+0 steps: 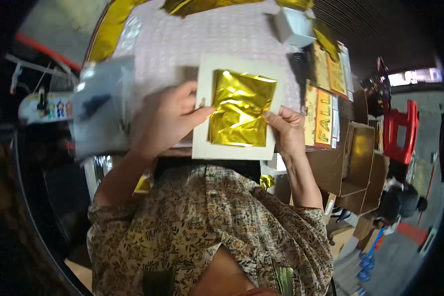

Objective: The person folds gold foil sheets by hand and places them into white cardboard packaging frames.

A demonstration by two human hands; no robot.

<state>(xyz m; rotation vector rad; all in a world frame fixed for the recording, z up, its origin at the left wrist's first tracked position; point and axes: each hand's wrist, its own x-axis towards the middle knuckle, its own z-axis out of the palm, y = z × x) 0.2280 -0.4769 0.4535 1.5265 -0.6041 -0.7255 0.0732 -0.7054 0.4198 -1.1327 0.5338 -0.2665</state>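
A crinkled gold foil sheet (241, 111), folded into a rectangle, lies over a pale white board (203, 140) in front of my chest. My left hand (175, 113) comes in from the left, its thumb pressing the foil's left edge and its fingers curled by the board's left side. At the foil's opposite edge, my right hand (286, 126) pinches with thumb and bent fingers. Whether anything sits under the foil is hidden.
Bubble wrap (167, 37) covers the table, with more gold foil (207, 6) along the far edge. A clear plastic bag (103, 106) lies left. On the right are a white box (294, 27), cards marked FALL (324, 118) and an open cardboard box (357, 160).
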